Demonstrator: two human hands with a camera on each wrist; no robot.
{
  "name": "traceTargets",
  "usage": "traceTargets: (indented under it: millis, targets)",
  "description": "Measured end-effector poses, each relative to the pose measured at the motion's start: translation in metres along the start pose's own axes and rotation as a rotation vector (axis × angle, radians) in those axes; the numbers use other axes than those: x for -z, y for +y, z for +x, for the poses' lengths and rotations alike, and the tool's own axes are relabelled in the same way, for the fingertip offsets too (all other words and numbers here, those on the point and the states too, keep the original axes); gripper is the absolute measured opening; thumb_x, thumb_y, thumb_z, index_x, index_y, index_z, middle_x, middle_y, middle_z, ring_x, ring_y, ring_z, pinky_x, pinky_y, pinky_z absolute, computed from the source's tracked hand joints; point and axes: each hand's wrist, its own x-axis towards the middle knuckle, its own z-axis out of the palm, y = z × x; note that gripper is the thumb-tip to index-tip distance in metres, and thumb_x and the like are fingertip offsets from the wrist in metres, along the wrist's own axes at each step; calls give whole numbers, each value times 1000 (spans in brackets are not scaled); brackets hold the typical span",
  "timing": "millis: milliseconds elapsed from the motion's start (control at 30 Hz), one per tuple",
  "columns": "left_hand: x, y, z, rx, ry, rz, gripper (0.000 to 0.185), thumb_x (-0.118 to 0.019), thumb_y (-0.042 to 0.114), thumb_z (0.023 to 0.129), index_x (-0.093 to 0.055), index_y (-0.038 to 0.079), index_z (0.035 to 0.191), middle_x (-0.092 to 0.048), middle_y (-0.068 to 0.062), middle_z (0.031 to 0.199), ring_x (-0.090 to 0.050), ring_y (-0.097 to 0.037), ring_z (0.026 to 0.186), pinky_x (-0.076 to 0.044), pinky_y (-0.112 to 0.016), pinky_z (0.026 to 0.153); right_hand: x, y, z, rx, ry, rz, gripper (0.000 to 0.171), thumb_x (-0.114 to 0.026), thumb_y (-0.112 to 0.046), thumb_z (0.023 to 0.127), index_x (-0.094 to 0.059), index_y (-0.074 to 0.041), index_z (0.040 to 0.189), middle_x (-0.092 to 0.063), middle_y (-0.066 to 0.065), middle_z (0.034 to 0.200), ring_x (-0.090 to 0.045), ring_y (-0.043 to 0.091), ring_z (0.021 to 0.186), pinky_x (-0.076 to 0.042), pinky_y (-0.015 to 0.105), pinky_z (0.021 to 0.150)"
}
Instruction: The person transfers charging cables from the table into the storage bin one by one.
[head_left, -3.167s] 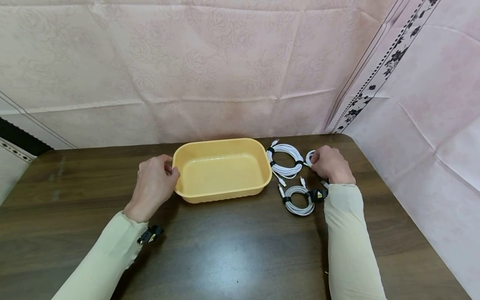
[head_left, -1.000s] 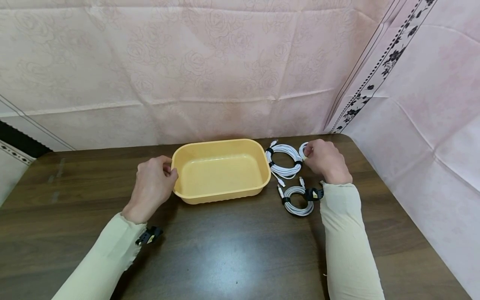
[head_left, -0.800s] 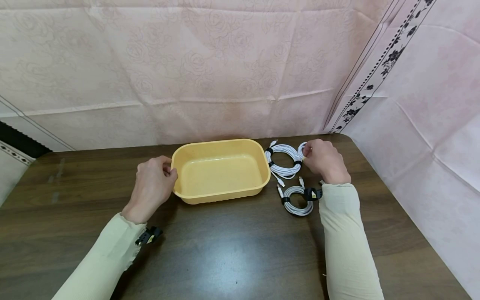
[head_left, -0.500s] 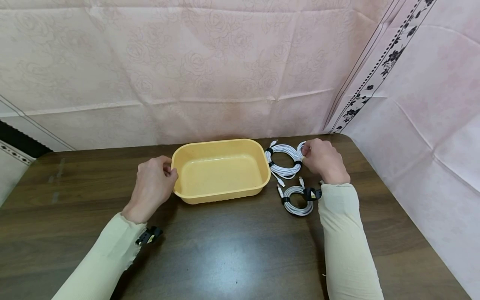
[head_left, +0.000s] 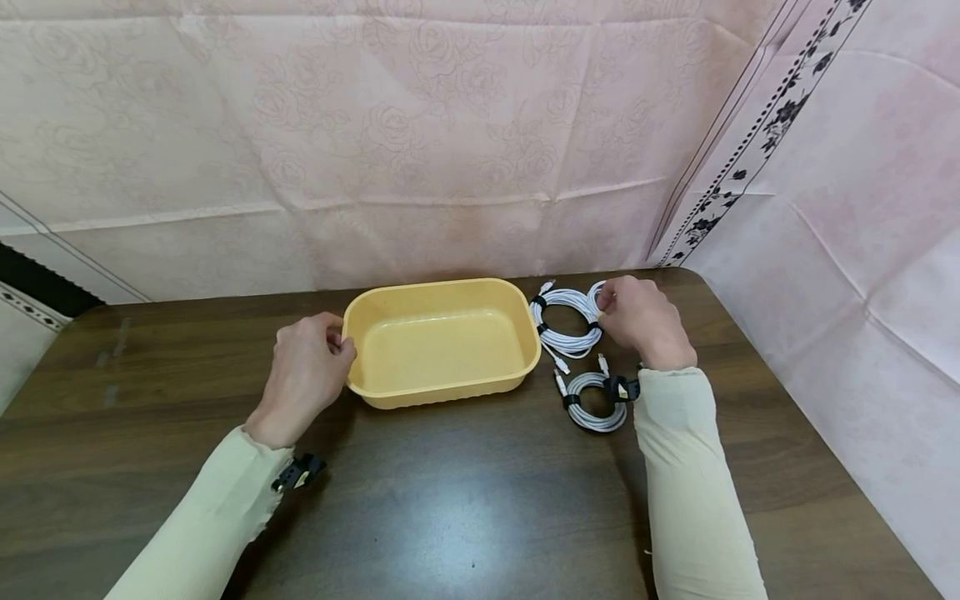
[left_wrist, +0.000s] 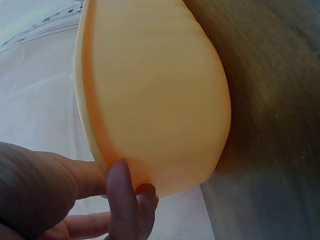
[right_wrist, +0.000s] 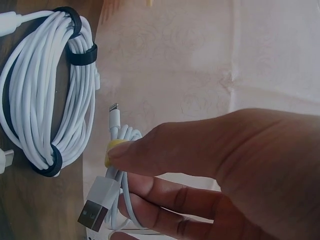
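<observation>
left hand (head_left: 306,367) pinching yellow tub (head_left: 442,337) rim, right hand (head_left: 643,321) grip mostly hidden from head view, wrist cam shows fingers (right_wrist: 165,150) curled round small white cable bundle (right_wrist: 120,190), bigger coil (right_wrist: 45,95) on the bench (head_left: 465,508)

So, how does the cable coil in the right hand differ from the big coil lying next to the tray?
The held coil is small, bound by a yellow tie and pinched off the table by the right hand. The big coil has wider loops and black straps, and lies flat on the table. Both are white cables.
</observation>
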Motion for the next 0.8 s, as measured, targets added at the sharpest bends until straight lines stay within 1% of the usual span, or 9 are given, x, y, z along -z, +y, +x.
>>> traceTargets:
  millis: [400,567,800]
  targets:
    - [-1,0,0,-1,12,2,29,-57,10,95,-67,-9,114,-67,-19,91,-62,-27,77,-51,-30,59,1,-7,-1,9,6,-3,22,-57,-13,91,-69,-10,109,-69,12,106,-63,34,96,-49,52,80]
    - [-1,0,0,-3,13,-3,28,-57,9,94,-67,-9,113,-67,-19,91,-62,-27,75,-50,-29,58,2,-9,-2,14,4,-2,21,-57,-13,92,-69,-10,109,-70,12,108,-64,34,100,-50,54,82]
    - [-2,-1,0,-17,18,-1,28,-57,9,94,-67,-10,113,-66,-19,89,-62,-26,72,-50,-29,57,3,-12,-3,21,3,12,20,-58,-12,91,-68,-10,109,-70,12,109,-64,33,100,-50,52,81]
